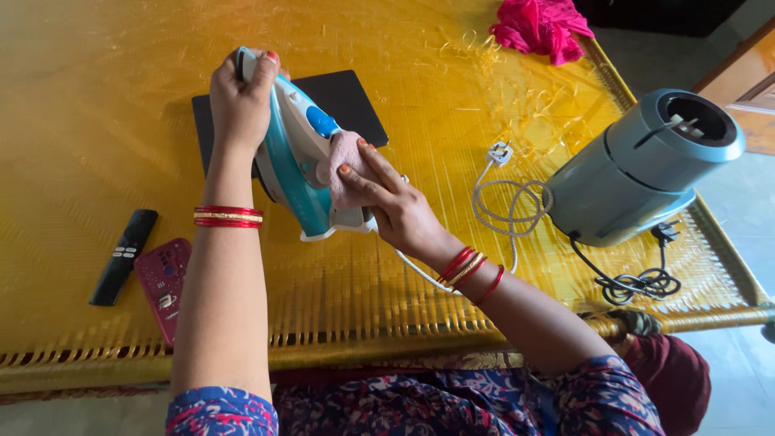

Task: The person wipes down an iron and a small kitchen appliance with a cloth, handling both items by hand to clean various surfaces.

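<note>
Left hand: The left hand (pixel 240 101), at upper centre-left of the frame, was closed around the top end of the clothes iron (pixel 300 157), fingers curled over it and holding it tilted on its side; red and gold bangles (pixel 228 216) circled the forearm below.
Right hand: The right hand (pixel 395 208), at centre frame, lay with fingers extended and held together, pressing a small pink cloth (pixel 345 165) flat against the iron's body.
Iron: White and teal with a blue knob, it stood at centre frame, raised between both hands above a black flat board (pixel 355 101) that lay on the surface at upper centre.
Cloth: Pale pink and crumpled, it was trapped between the right fingers and the side of the iron.
Surface: A yellow woven cot (pixel 97 97) filled most of the frame, its rim running along the lower edge.
Cord: A white cord with plug (pixel 500 198) lay coiled just right of the right hand.
Appliance: A grey-blue cylindrical appliance (pixel 638 169) rested on its side at right of frame, its black cord (pixel 638 282) bundled below it.
Remotes: A black remote (pixel 123 257) and a dark red remote (pixel 164 282) lay side by side at lower left.
Fabric: A bright pink bundle of fabric (pixel 541 28) sat at the top right edge.
</note>
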